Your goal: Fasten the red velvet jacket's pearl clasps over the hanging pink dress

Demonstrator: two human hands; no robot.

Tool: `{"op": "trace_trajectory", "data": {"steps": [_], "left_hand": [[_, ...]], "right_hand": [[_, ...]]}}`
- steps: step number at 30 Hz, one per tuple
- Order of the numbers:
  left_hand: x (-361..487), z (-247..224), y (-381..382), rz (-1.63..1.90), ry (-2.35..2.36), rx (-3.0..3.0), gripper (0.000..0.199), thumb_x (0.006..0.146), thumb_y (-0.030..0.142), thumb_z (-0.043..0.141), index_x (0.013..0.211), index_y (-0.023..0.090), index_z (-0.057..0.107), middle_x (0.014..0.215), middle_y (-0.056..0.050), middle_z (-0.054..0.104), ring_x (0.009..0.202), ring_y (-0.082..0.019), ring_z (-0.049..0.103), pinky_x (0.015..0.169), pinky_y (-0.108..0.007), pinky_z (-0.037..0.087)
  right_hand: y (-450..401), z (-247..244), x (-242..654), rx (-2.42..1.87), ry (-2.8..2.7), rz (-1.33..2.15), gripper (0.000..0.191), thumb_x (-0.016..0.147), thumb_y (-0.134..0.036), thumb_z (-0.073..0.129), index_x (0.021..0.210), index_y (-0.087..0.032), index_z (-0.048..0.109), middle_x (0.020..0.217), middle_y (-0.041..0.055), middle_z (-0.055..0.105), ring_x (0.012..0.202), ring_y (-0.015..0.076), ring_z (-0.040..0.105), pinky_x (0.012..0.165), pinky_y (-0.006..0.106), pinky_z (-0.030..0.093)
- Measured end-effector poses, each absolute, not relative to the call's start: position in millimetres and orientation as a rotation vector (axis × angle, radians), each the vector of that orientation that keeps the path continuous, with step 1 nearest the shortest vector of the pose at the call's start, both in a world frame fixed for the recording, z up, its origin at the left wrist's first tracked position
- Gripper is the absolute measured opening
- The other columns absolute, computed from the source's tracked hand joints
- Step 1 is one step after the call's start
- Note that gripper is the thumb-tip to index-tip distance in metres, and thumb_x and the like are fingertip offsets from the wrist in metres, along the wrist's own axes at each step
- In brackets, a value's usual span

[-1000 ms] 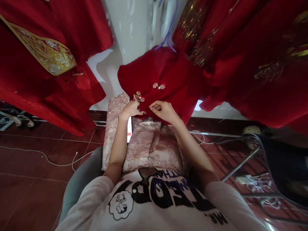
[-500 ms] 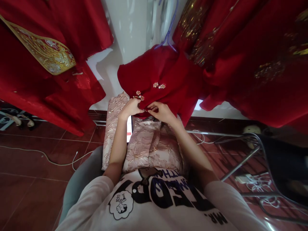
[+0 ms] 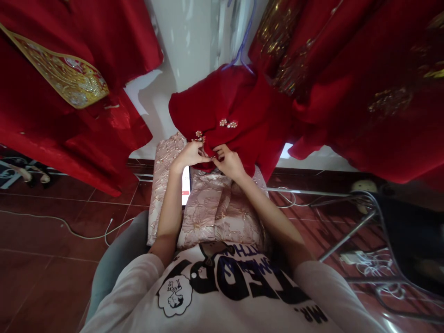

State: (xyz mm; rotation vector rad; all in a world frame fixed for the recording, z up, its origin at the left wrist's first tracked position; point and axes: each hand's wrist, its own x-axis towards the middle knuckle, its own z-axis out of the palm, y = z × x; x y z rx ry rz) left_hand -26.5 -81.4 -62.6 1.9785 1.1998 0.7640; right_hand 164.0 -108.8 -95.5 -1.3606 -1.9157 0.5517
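Note:
A red garment (image 3: 243,101) hangs in front of me, its lower part over the pink brocade cloth on my lap. Two flower-shaped jewelled ornaments show on it, an upper flower ornament (image 3: 228,123) and a left flower ornament (image 3: 199,135). My left hand (image 3: 190,156) is closed on the garment just below the left ornament, thumb pointing right. My right hand (image 3: 230,163) pinches at the fabric opposite, its thumb and forefinger meeting the left thumb tip. A tiny glint of an ornament shows between the fingertips, mostly hidden.
Pink brocade cloth (image 3: 204,208) covers my lap, with a lit phone (image 3: 186,187) lying beside my left forearm. A purple hanger (image 3: 240,58) holds the garment. Red garments hang on both sides. At right stands a metal-framed chair (image 3: 373,208) near white cables (image 3: 374,268).
My right hand has shifted slightly left, and its fingertips now meet my left thumb at the small ornament. The left thumb has stretched a little to the right.

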Motion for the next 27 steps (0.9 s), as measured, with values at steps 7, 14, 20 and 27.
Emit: {"op": "trace_trajectory", "data": {"steps": [7, 14, 20, 27], "left_hand": [[-38.1, -67.0, -76.5, 1.014, 0.959, 1.351, 0.037, 0.081, 0.032, 0.083, 0.109, 0.013, 0.067, 0.123, -0.016, 0.074, 0.109, -0.022, 0.074, 0.096, -0.033, 0.062], [-42.8, -68.8, -67.3, 1.026, 1.045, 1.102, 0.016, 0.1, 0.027, 0.065, 0.104, 0.014, 0.071, 0.121, -0.018, 0.077, 0.115, -0.023, 0.074, 0.106, -0.037, 0.062], [-30.4, -67.9, -71.2, 1.103, 1.156, 1.169, 0.011, 0.099, 0.022, 0.065, 0.1, 0.013, 0.071, 0.117, -0.013, 0.078, 0.101, -0.016, 0.075, 0.094, -0.027, 0.063], [-21.3, -52.3, -79.8, 0.919, 1.5, 1.454, 0.018, 0.097, 0.027, 0.074, 0.085, 0.013, 0.07, 0.081, -0.008, 0.073, 0.069, -0.015, 0.068, 0.078, -0.033, 0.061]], "right_hand": [[-111.1, -67.0, 187.1, -1.187, -1.965, 0.811, 0.019, 0.08, -0.024, 0.075, 0.095, -0.019, 0.065, 0.089, 0.0028, 0.074, 0.076, 0.0158, 0.068, 0.075, 0.029, 0.055], [-115.7, -52.7, 200.0, -1.089, -2.059, 0.927, 0.019, 0.079, -0.03, 0.076, 0.091, -0.019, 0.065, 0.083, 0.0022, 0.072, 0.074, 0.0152, 0.065, 0.073, 0.03, 0.053], [-119.8, -49.5, 196.8, -1.119, -2.099, 0.94, 0.016, 0.081, -0.028, 0.074, 0.09, -0.02, 0.065, 0.084, 0.0015, 0.072, 0.078, 0.0159, 0.067, 0.076, 0.031, 0.054], [-121.1, -38.5, 212.7, -1.142, -2.24, 0.981, 0.017, 0.076, -0.025, 0.078, 0.088, -0.02, 0.067, 0.079, 0.0, 0.071, 0.075, 0.0153, 0.066, 0.073, 0.029, 0.051]]}}
